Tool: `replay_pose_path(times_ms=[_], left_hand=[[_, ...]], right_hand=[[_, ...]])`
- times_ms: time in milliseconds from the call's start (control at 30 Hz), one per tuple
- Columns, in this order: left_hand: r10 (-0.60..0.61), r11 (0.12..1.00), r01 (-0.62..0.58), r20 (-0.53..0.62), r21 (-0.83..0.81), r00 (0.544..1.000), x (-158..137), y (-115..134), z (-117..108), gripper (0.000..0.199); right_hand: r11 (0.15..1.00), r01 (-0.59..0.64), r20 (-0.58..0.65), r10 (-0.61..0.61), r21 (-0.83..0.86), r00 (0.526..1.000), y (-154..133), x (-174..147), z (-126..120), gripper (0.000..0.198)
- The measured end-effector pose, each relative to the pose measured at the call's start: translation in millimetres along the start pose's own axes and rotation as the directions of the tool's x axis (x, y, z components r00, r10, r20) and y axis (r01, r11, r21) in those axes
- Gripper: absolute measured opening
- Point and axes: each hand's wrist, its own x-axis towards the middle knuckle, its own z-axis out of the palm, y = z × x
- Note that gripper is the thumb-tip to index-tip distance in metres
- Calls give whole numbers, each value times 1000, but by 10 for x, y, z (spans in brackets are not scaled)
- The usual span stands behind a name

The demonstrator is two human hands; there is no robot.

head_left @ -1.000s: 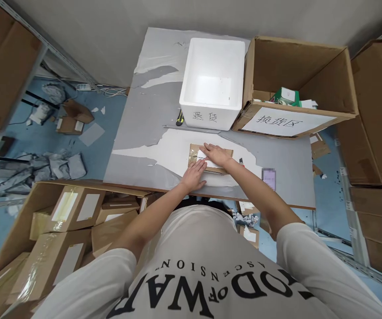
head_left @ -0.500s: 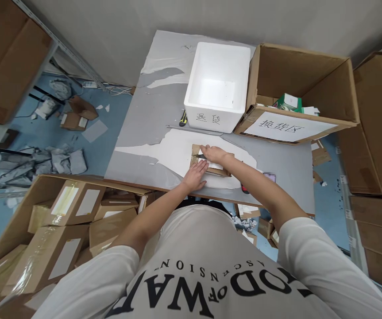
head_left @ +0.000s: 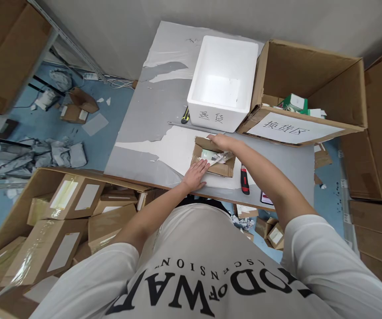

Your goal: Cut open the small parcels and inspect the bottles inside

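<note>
A small cardboard box (head_left: pixel 225 170) lies open on the white sheet near the table's front edge. Inside it are a pale green and white packet (head_left: pixel 208 154) and some clear crumpled plastic (head_left: pixel 223 157). My left hand (head_left: pixel 195 174) rests at the box's near left side, fingers stretched out and touching its edge. At the far side my right hand (head_left: pixel 222 141) has its fingers bent around the raised flap; its thumb is hard to make out. A red and black utility knife (head_left: pixel 245 180) lies just right of the box, out of both hands.
Behind the box stand a white foam box (head_left: pixel 207 118) and a large carton (head_left: pixel 260 116) holding several small packages. A yellow and black cutter (head_left: pixel 185 116) lies left of the foam box. A phone (head_left: pixel 266 198) sits at the front edge. Packed parcels (head_left: pixel 67 239) fill a carton at left.
The small box's top has been opened, exposing its contents. My right hand has moved slightly up and right with the far flap. The utility knife and phone now show more fully.
</note>
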Motion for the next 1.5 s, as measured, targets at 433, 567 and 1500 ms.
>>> replay_pose_path(times_ms=[433,567,1500], left_hand=[[-26,999,26,-23,28,999,-12,71,-77,77],[-47,997,50,-49,53,998,33,54,-251,67],[310,948,-293,148,-126,939,626,-1083,-634,96]], right_hand=[[992,-106,-445,66,-65,893,320,-483,592,44],[995,45,-431,-82,-94,899,158,-840,722,44],[984,-175,-228,168,-10,959,-1206,-872,1256,46]])
